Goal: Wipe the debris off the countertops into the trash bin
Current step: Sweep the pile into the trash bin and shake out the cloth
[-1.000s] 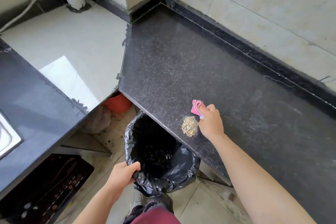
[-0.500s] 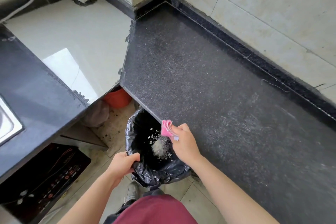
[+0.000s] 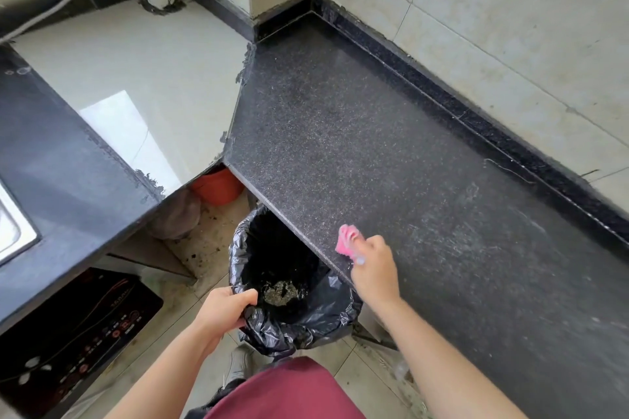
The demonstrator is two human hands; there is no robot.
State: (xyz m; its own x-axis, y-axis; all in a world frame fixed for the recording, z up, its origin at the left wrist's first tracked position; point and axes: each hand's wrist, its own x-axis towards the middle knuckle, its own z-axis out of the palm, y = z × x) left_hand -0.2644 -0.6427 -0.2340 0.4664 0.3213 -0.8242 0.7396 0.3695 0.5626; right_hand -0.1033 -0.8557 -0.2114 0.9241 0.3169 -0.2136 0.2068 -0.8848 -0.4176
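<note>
My right hand (image 3: pixel 373 265) grips a pink cloth (image 3: pixel 346 239) and holds it on the dark speckled countertop (image 3: pixel 391 160), just inside its front edge. Below that edge stands a trash bin lined with a black bag (image 3: pixel 306 326). My left hand (image 3: pixel 223 311) grips the bin's near left rim. A pale heap of debris (image 3: pixel 280 292) lies at the bottom of the bin. I see no debris pile on the countertop near the cloth.
A second dark counter (image 3: pixel 58 180) with a steel sink (image 3: pixel 13 231) runs on the left. An induction cooker (image 3: pixel 68 333) sits on the floor below it. An orange basin (image 3: pixel 218 185) stands under the counter corner. Tiled walls close off the back and right.
The debris pile went from the countertop over the edge into the bin. My right hand with the cloth swept out past the edge, then came back onto the counter. My left hand stayed on the rim.
</note>
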